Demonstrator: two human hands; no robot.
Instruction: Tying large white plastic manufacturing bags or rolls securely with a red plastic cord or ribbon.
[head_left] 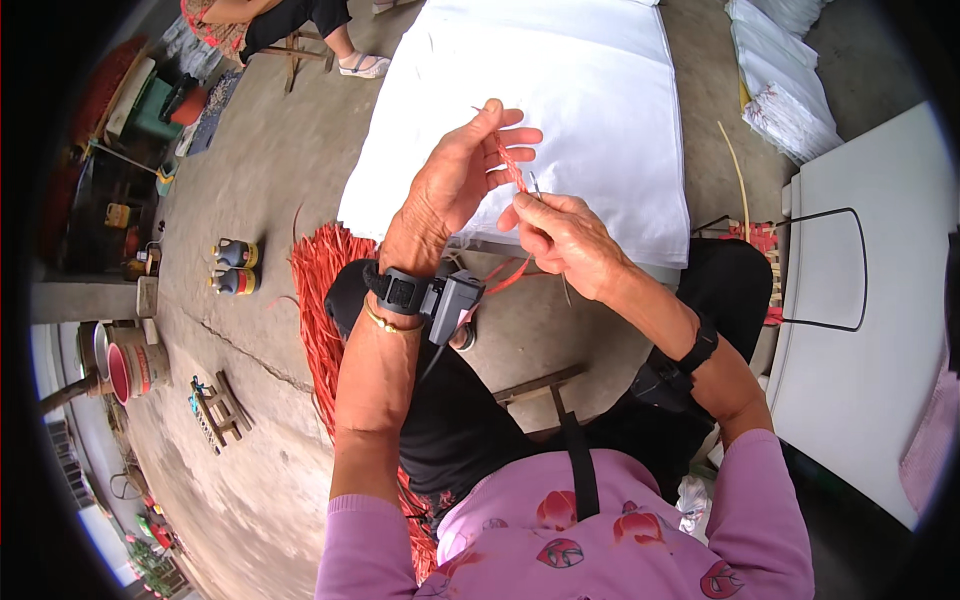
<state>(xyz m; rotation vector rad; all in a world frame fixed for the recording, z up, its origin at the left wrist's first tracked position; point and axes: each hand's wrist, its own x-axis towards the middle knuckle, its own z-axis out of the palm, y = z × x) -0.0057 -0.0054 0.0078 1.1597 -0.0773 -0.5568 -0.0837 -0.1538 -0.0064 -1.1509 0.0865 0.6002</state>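
Note:
In the head view, my left hand (468, 168) is raised over the near edge of a white sheet-covered surface (560, 70), thumb up and fingers loosely spread. A twisted red strand (508, 160) passes across these fingers, its upper part held at the thumb. My right hand (565, 235), just below and to the right, pinches the strand's lower part together with a thin metal rod (568, 290), whose ends stick out above and below the fingers. Red strip hangs under the right hand. Part of the rod is hidden by the fingers.
A heap of red strips (318, 310) lies beside my left leg. To the right are a white cabinet-like panel (870, 250) and a black wire frame (862, 270). Dark bottles (236, 268), a small wooden stool (222, 410) and buckets stand left. Another person's foot (364, 66) shows far left.

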